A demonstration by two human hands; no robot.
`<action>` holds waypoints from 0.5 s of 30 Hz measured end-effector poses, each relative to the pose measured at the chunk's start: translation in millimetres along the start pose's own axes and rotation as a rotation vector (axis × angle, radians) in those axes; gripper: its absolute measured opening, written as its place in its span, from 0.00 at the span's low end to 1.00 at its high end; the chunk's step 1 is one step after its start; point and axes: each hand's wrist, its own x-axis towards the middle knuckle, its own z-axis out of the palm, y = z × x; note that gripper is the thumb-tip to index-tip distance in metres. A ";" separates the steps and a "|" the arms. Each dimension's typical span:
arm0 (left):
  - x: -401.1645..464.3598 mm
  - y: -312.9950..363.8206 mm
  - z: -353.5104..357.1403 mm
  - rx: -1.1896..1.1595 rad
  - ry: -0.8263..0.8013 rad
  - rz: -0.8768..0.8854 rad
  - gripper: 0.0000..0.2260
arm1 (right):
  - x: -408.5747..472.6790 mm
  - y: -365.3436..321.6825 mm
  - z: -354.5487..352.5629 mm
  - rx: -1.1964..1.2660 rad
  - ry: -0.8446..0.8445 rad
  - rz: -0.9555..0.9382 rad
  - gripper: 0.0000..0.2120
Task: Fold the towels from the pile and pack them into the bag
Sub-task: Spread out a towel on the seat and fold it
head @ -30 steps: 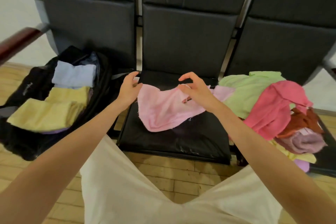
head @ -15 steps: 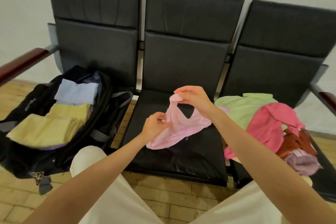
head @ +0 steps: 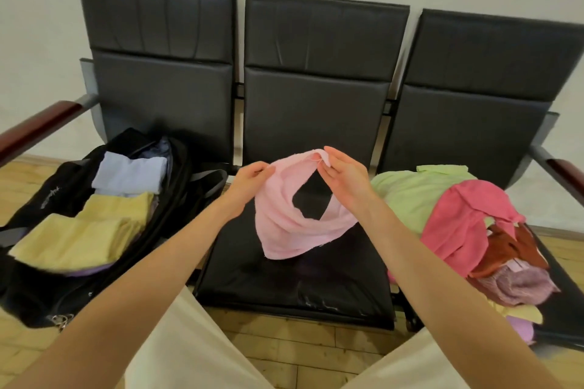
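Observation:
A light pink towel (head: 286, 224) hangs in the air above the middle black seat (head: 294, 284), drooping in a loop. My left hand (head: 251, 181) pinches its left edge. My right hand (head: 343, 178) pinches the top corner between thumb and fingers. On the left seat lies an open black bag (head: 47, 281) holding folded yellow towels (head: 72, 237) and a folded pale blue towel (head: 129, 172). The pile of unfolded towels covers the right seat: a light green one (head: 410, 196), a hot pink one (head: 458, 227), a rust one (head: 512, 249) and a mauve one (head: 521, 287).
Three black chairs joined in a row stand against a white wall, with wooden armrests at the far left (head: 34, 129) and far right (head: 565, 170). The floor (head: 284, 338) is wood. My legs in cream trousers (head: 189, 354) fill the bottom of the view.
The pink towel has been lifted off the middle seat into the air. Both hands rose with it, and my left hand moved from the towel's lower edge up to its left edge.

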 end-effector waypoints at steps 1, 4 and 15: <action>1.8 4.3 -6.2 -0.025 -0.021 0.002 0.13 | -1.4 2.7 -0.4 0.019 -0.004 0.013 0.15; 5.9 11.5 -20.4 -0.083 -0.088 0.024 0.16 | -8.1 7.5 0.5 -0.006 -0.035 0.027 0.16; -16.5 -43.8 6.9 0.779 -0.154 0.192 0.19 | -15.6 27.7 -6.9 -0.201 0.025 0.107 0.08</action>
